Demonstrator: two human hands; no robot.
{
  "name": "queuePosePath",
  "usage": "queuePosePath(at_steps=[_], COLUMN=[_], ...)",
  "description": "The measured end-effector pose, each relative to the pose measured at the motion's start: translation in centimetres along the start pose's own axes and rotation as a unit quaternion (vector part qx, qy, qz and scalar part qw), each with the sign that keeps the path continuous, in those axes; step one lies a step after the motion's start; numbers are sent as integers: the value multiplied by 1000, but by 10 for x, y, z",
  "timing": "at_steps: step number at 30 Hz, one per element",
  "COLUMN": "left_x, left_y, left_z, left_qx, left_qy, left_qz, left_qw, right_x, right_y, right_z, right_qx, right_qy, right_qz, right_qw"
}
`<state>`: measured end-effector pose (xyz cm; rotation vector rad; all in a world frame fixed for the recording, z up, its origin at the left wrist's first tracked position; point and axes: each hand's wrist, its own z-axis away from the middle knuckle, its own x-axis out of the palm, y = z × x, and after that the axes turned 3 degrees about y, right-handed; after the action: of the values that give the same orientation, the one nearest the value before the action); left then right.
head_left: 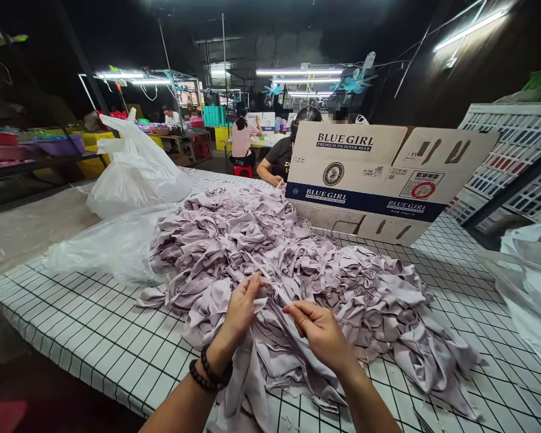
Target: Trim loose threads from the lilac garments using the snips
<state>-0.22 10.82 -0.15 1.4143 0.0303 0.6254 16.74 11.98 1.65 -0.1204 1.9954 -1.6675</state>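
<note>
A large heap of pale mauve fabric pieces [234, 228] covers the middle of the table. My left hand [241, 310], with dark bead bracelets on the wrist, is closed in a pinch on a fabric piece [259, 305] at the near side of the heap. Just right of it, my right hand [318, 331] is closed too, thumb and forefinger pressed together over the cloth. Whatever lies between those right fingertips is too small to make out. Loose fabric hangs below my left hand toward the table's near edge.
A checked cloth covers the table [94, 325]. A Blue Girl carton [365, 174] stands behind the heap, partly hiding a co-worker [279, 159]. Clear plastic bags [130, 174] lie left, with more plastic [532, 282] at right. A dark pointed tool [421, 421] lies near the front edge.
</note>
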Motion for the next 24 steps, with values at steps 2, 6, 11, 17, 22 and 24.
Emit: queuePosePath(at_steps=[2,6,11,17,22,24], left_x=[-2,-7,-18,-29,-28,-24], left_y=[8,15,16,20,37,52], left_z=[-15,-37,-49,-45,-40,-34], left_qx=[-9,-61,-76,-57,-16,7], left_qy=[-5,-33,-45,-59,-85,-98], left_qz=[-4,-28,-26,-14,-23,-25], left_qw=[1000,997,996,997,996,995], right_x=[8,23,15,35,80,80], right_y=[-1,-4,-13,-27,-49,-65], right_z=[0,-4,-46,-144,-175,-176], right_qx=[-19,-37,-21,73,101,71], right_qy=[-12,-49,-67,-30,-90,-80], right_qz=[25,35,11,-65,-123,-172], right_qw=[999,997,997,995,983,979])
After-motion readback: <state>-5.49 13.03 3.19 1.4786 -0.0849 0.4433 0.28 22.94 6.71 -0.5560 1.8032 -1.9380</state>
